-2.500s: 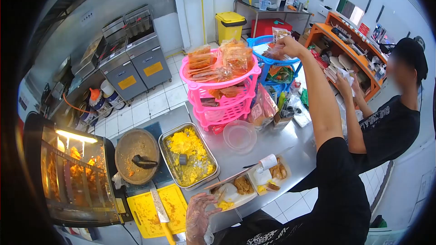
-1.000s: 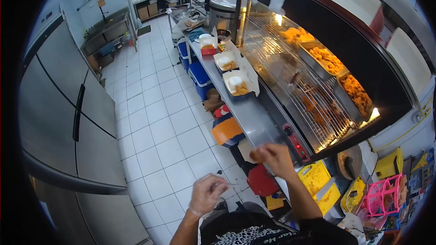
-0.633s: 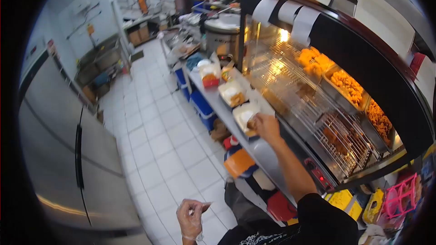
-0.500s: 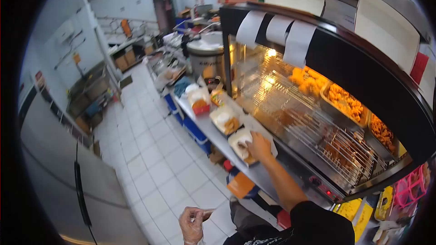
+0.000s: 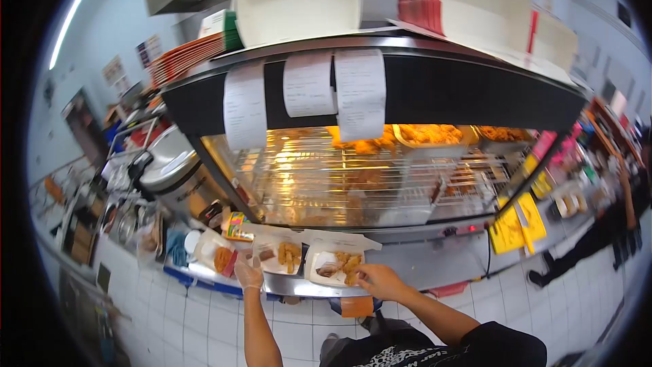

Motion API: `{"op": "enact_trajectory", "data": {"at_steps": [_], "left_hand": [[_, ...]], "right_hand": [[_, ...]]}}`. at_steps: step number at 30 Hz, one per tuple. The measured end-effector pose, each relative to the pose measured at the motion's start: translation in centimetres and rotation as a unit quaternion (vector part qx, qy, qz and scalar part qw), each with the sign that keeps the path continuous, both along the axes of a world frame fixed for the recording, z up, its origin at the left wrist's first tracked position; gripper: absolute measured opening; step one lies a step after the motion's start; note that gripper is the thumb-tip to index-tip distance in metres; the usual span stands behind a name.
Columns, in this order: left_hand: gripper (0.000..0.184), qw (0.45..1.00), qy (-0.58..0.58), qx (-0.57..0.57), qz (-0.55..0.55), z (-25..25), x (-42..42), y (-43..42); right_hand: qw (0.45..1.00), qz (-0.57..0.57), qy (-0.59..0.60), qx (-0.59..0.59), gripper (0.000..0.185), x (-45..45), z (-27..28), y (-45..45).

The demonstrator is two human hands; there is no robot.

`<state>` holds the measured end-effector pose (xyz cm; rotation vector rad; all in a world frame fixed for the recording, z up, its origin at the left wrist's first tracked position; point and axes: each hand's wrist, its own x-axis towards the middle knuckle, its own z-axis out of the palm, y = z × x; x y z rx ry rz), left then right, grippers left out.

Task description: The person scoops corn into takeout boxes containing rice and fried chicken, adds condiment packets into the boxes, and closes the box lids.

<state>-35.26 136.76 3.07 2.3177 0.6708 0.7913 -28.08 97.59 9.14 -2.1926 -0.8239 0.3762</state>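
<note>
Three open takeaway boxes stand in a row on the metal counter. My right hand [image 5: 382, 281] is bare, its fingers closed at the right edge of the right-hand box [image 5: 314, 276], close against the fried pieces [image 5: 351, 266]. That box also holds white rice and a brownish piece. Near the left side of the middle box [image 5: 275, 269] is my left hand [image 5: 248, 273] in a clear plastic glove, its fingers pointing up and apart. Fried strips [image 5: 289, 257] lie in the middle box. The left box [image 5: 206, 245] has a red side and holds a fried piece [image 5: 223, 258].
Behind the boxes stands a heated display cabinet [image 5: 380, 214] with wire racks and trays of fried food [image 5: 428, 134]. Paper slips [image 5: 360, 92] hang from its top edge. A large cooker [image 5: 178, 170] is on the left. At the right are a yellow board [image 5: 506, 234] and another person [image 5: 601, 214].
The view has swung round to face the cabinet. My left hand has come up from low beside my body to the middle box. My right hand stays at the right-hand box.
</note>
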Motion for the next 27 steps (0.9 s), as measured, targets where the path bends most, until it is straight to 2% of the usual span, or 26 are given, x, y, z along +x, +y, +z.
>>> {"op": "enact_trajectory", "data": {"at_steps": [5, 7, 8, 10, 13, 16, 19, 20, 22, 24, 26, 27], "left_hand": [[0.027, 0.995, -0.015, 0.05, -0.079, -1.3, -0.2, 1.4], [0.028, 0.992, -0.057, -0.012, -0.114, -0.9, -1.1, -0.3], [0.028, 0.988, -0.076, -0.044, -0.127, -0.8, -1.8, -1.5], [0.03, 0.983, -0.042, -0.044, -0.174, -0.6, -2.9, -3.5], [0.031, 0.968, -0.051, -0.054, -0.239, -0.6, -5.1, -8.0], [0.028, 0.947, 0.05, -0.175, -0.266, -0.7, -7.7, -12.2], [0.03, 0.936, 0.02, -0.151, -0.317, -2.1, -10.0, -14.0], [0.028, 0.941, 0.03, -0.167, -0.292, -2.1, -10.2, -14.1], [0.024, 0.971, -0.018, -0.114, -0.211, -4.5, -9.8, -12.2], [0.031, 0.996, 0.043, -0.015, -0.079, -4.3, -8.5, -9.1], [0.036, 0.999, 0.005, -0.019, -0.032, -3.4, -6.5, -5.7], [0.038, 0.997, 0.032, -0.065, 0.006, -0.6, -5.2, -4.9]], "right_hand": [[0.977, -0.188, -0.099, 0.019, 0.017, -5.2, -2.1, -1.6], [0.963, -0.247, -0.108, 0.011, 0.014, -8.4, -2.6, -1.5], [0.962, -0.259, -0.081, 0.021, 0.013, -9.9, -2.6, -1.2], [0.959, -0.279, -0.023, 0.043, 0.01, -12.8, -2.7, -0.4], [0.949, -0.309, -0.021, 0.056, 0.009, -15.4, -2.8, 0.2], [0.943, -0.326, -0.016, 0.069, 0.006, -16.6, -3.7, -0.4], [0.937, -0.34, -0.039, 0.066, 0.005, -17.3, -1.0, -1.2], [0.94, -0.334, -0.032, 0.059, 0.006, -17.3, -1.1, -1.8], [0.94, -0.337, -0.019, 0.04, 0.007, -17.9, -1.6, -3.5], [0.95, -0.31, 0.002, 0.042, 0.006, -18.1, -2.2, -5.1], [0.951, -0.303, 0.021, 0.051, 0.005, -18.4, -2.1, -6.3], [0.952, -0.302, 0.021, 0.052, 0.005, -18.0, -2.4, -6.7]]}}
